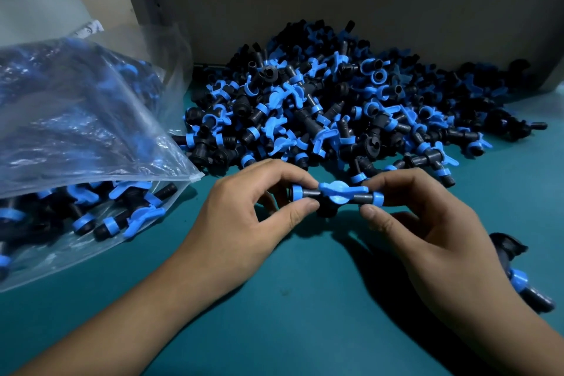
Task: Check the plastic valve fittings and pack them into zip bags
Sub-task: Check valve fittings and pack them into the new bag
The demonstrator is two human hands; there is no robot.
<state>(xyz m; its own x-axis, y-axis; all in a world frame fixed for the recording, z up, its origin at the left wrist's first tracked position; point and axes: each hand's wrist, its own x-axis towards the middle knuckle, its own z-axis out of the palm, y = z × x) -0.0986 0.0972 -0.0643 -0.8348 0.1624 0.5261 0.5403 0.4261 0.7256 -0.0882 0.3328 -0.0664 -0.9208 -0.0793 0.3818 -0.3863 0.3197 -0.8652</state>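
A black valve fitting [335,194] with blue end rings and a blue butterfly handle hangs level just above the teal table. My left hand [244,223] pinches its left end between thumb and fingers. My right hand [427,229] pinches its right end the same way. Behind the hands lies a big pile of the same fittings [351,110]. A clear zip bag [85,137] lies at the left, its mouth facing right, with several fittings inside.
One loose fitting [518,278] lies on the teal table [305,299] beside my right wrist. A grey board wall [335,9] stands behind the pile. A second clear bag [36,9] rests at the far left.
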